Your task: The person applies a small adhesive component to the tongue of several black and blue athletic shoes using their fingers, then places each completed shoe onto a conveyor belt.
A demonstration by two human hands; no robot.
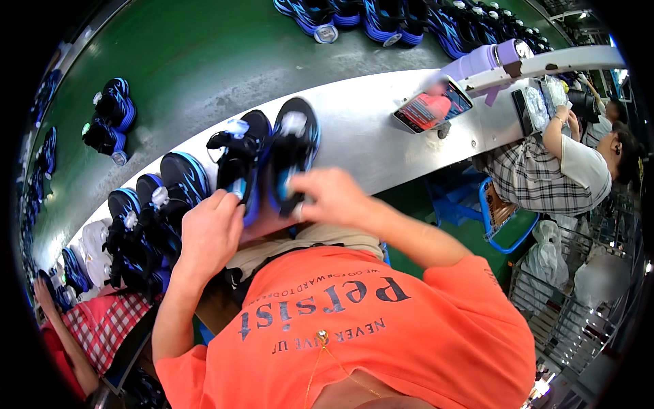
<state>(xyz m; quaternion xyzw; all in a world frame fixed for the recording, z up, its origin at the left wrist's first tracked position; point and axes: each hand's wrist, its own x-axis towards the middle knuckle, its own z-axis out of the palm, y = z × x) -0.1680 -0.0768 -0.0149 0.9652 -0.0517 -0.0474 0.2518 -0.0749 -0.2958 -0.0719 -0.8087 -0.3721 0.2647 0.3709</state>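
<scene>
- Green surface: spans the upper left of the frame, more black-blue shoes along its top.
- Counter: bare metal, curves from lower left to upper right.
- Orange shirt: the wearer's, lower centre.
- Co-worker: right side, checked apron, seated.
- Row of shoes: black and blue, along the counter, left of centre.
- Left shoe and right shoe: centre, side by side at the counter, toes up-frame, whitish wads at the front.
- Purple bottle: upper right, lying tilted.
- Right hand: centre, bent fingers at right shoe's heel; blurred, can't tell if grip is closed.
- Left hand: left of centre, fingertips at left shoe's heel; grip closure can't be told.
- Phone: upper right, screen lit.
</scene>
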